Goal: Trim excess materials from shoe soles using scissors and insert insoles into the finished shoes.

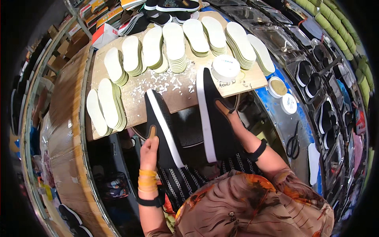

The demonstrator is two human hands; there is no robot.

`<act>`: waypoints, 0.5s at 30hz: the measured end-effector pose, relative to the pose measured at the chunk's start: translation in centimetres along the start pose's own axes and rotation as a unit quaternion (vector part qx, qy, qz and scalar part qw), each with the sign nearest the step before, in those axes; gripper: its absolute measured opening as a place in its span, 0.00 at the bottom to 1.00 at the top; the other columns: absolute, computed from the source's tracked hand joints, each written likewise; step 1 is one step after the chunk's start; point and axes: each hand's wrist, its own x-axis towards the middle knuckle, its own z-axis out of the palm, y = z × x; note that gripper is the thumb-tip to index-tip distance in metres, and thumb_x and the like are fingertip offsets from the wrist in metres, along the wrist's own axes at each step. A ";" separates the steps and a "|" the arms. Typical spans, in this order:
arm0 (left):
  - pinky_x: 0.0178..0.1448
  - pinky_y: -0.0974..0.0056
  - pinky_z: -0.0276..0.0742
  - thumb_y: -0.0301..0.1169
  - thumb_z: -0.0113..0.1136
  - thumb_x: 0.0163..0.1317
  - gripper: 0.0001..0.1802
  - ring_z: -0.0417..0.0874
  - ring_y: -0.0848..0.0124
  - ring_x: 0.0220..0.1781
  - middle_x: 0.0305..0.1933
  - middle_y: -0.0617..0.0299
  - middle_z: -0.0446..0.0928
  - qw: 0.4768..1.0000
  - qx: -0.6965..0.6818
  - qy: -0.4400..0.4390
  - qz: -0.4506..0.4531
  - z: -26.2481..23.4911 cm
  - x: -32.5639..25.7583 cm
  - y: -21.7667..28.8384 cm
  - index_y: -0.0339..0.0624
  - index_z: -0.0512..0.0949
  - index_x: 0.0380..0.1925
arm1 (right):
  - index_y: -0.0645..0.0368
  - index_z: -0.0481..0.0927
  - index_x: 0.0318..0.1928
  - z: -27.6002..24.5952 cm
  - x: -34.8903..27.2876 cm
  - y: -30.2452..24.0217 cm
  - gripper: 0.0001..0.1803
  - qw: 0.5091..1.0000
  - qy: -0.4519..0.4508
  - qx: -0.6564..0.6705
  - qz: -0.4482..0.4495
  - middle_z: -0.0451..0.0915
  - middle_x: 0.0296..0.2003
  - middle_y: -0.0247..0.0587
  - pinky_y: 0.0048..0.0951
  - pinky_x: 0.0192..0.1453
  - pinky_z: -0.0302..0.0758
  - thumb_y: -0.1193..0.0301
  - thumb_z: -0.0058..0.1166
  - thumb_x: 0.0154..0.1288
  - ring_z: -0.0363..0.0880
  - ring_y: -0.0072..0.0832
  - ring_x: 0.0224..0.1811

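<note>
My left hand (149, 149) is closed on the heel opening of a black slip-on shoe (165, 152) with a white sole edge and a tan heel patch. This shoe is tilted on its side, toe pointing away. A matching black shoe (222, 136) is in my right hand (233, 118), also on its side; most of that hand's fingers are hidden behind or inside it. Both shoes are above my lap at the near edge of the wooden board (134, 106). The toe of the right shoe is near a round white tub (226, 68).
Several stacks of cream insoles (173, 43) curve along the board, with white scraps (166, 83) scattered between. To the right, an open tub of tan paste (278, 87), a white lid (288, 103) and black scissors (293, 146) lie on a blue-grey surface. Shoes (177, 5) are piled at the back.
</note>
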 end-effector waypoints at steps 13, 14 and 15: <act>0.69 0.41 0.37 0.45 0.63 0.52 0.32 0.67 0.53 0.62 0.53 0.47 0.72 0.841 0.518 0.069 0.142 9.0 -5.6 0.1 0.33 0.70 0.50 | 0.59 0.71 0.55 3.5 -0.2 4.5 0.27 0.975 -0.070 -0.211 0.012 0.79 0.45 0.53 0.34 0.54 0.73 0.69 0.58 0.54 0.79 0.40 0.48; 0.69 0.41 0.37 0.45 0.63 0.52 0.31 0.67 0.53 0.62 0.53 0.47 0.72 0.841 0.506 0.071 0.176 9.1 -5.5 -0.2 0.33 0.71 0.50 | 0.59 0.72 0.54 2.0 -0.5 3.3 0.26 0.961 -0.143 -0.238 -0.015 0.78 0.44 0.53 0.35 0.53 0.73 0.69 0.57 0.53 0.78 0.42 0.48; 0.69 0.41 0.36 0.45 0.63 0.53 0.31 0.68 0.54 0.61 0.53 0.47 0.72 0.843 0.505 0.096 0.155 9.2 -5.4 -0.4 0.33 0.71 0.49 | 0.58 0.72 0.54 -0.4 -0.4 1.9 0.26 0.941 -0.221 -0.251 -0.060 0.78 0.43 0.53 0.35 0.52 0.74 0.69 0.57 0.52 0.78 0.43 0.47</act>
